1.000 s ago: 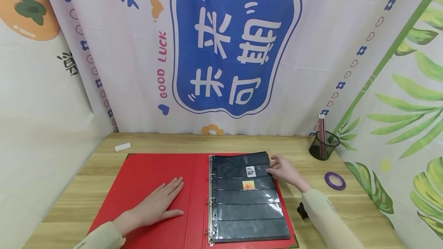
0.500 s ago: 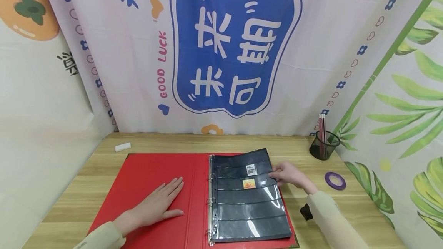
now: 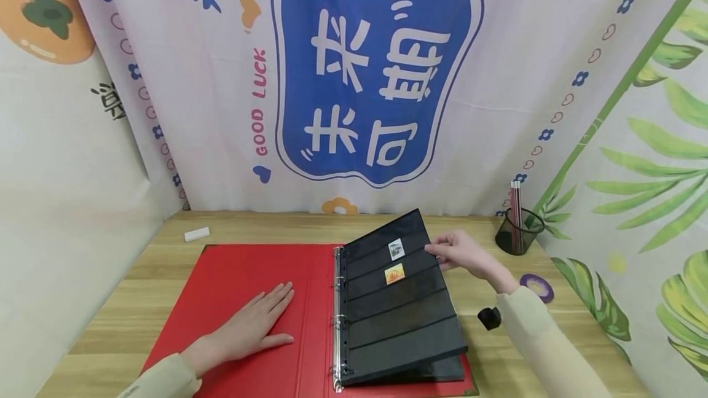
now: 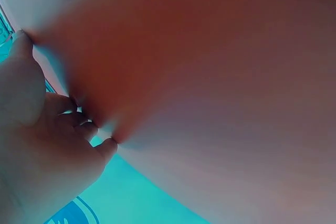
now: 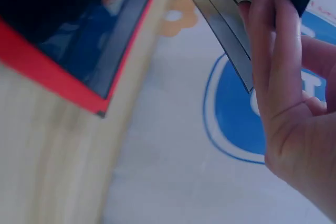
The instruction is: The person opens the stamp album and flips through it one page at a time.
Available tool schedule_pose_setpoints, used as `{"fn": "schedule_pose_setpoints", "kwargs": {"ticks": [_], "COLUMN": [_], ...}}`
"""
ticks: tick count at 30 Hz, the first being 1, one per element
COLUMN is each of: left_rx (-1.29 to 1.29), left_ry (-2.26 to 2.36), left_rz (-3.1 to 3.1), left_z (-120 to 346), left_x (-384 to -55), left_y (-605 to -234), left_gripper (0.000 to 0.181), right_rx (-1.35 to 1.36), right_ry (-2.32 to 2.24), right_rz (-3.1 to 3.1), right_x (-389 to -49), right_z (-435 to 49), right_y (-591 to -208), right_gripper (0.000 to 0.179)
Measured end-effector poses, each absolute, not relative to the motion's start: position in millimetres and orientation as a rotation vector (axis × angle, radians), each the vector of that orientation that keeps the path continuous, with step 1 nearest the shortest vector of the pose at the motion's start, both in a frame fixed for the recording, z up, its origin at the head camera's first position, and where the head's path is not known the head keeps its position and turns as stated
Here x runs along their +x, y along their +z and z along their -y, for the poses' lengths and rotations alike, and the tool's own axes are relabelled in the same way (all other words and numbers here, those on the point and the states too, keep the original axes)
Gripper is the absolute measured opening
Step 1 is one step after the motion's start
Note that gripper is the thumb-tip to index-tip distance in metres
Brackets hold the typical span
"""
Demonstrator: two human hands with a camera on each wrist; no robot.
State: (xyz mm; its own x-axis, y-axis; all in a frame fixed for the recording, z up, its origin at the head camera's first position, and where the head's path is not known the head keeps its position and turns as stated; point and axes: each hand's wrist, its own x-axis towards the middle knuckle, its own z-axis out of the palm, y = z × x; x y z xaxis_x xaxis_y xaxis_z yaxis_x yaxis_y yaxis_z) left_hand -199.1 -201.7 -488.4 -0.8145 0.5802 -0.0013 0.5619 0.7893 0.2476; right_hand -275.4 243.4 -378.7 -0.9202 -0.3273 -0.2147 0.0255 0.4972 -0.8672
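A red ring binder (image 3: 249, 263) lies opened flat on the table, its metal rings (image 3: 338, 318) running down the middle. My right hand (image 3: 467, 257) pinches the outer edge of a black stamp page (image 3: 404, 318) and holds it tilted up off the pages beneath. Two stamps sit in that page's upper strips: a pale grey one (image 3: 396, 249) and a yellow-orange one (image 3: 395, 274). In the right wrist view the fingers (image 5: 286, 51) lie against the raised page, with more of the binder below. My left hand (image 3: 251, 324) rests flat with spread fingers on the red inside cover.
At the back right stands a black mesh pen cup (image 3: 517, 235) with several pencils. A purple tape roll (image 3: 536, 287) lies in front of it. A small black object (image 3: 489, 318) is beside the right sleeve. A white eraser-like block (image 3: 196, 234) lies at the back left.
My right hand has lifted the black page by its outer edge, and the page now slants upward toward the left, showing another page under it. The left hand has stayed still.
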Motion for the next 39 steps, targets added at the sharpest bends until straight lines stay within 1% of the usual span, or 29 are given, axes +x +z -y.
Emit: {"fn": "schedule_pose_setpoints", "kwargs": {"ticks": [5,9,12,14,19,25,33,39], "left_rx": [0.918,0.916,0.923,0.916,0.913,0.921,0.929,0.942], "left_ry": [0.379,0.389,0.389,0.384,0.37,0.367,0.376,0.388], "left_rz": [-2.891,-2.885,-2.885,-2.884,-2.886,-2.892,-2.898,-2.901], "left_z": [201.4,201.6,201.5,201.3,201.0,200.9,200.5,201.3], "left_x": [-198.9,-198.8,-198.6,-198.4,-197.6,-197.9,-197.8,-197.6], "left_y": [-489.2,-488.2,-486.6,-485.9,-484.5,-486.1,-487.9,-486.6], "left_gripper": [0.09,0.089,0.089,0.089,0.089,0.089,0.089,0.088], "right_rx": [-0.26,-0.292,-0.328,-0.336,-0.359,-0.373,-0.342,-0.369], "right_ry": [-1.402,-1.398,-1.386,-1.384,-1.398,-1.425,-1.467,-1.456], "right_rz": [-2.394,-2.396,-2.394,-2.402,-2.384,-2.357,-2.363,-2.378], "right_x": [-279.3,-283.2,-284.9,-285.2,-285.4,-286.2,-284.9,-284.7], "right_z": [-233.4,-223.4,-214.7,-209.2,-195.5,-180.7,-167.1,-154.9], "right_y": [-362.9,-351.3,-340.9,-333.0,-317.6,-313.3,-310.5,-307.0], "right_gripper": [0.026,0.022,0.025,0.021,0.021,0.024,0.037,0.036]}}
